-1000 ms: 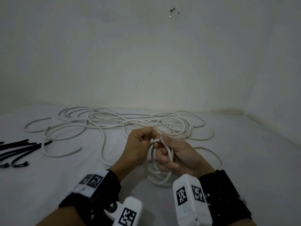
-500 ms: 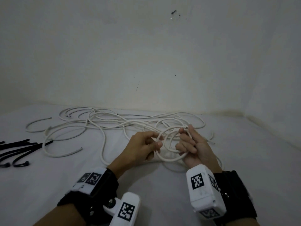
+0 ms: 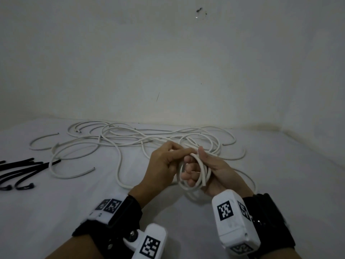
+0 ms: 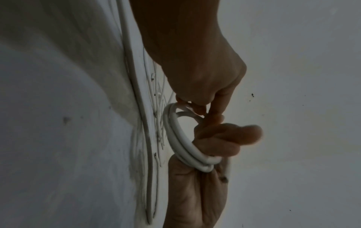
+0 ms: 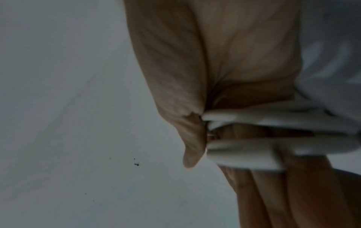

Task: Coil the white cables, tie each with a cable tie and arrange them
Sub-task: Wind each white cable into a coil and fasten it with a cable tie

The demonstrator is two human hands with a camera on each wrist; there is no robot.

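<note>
Gripping the coil (image 3: 194,176) in curled fingers, the right hand (image 3: 211,171) steadies it while the left hand (image 3: 164,161) seemingly pinches its far strand.

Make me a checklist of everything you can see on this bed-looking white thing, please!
Surface: white sheet, wrinkled, fills the floor of the view.
Job's things: small white coil with several loops, held above the sheet; black cable ties lie at the far left, unused.
Clutter: nothing seen.
Grippers: right hand has the coil wrapped round its fingers; left hand pinches the cable at the coil's top.
Cables: loose white cables sprawl tangled behind the hands; none tied.
Surroundings: plain pale wall with small dark marks.
</note>
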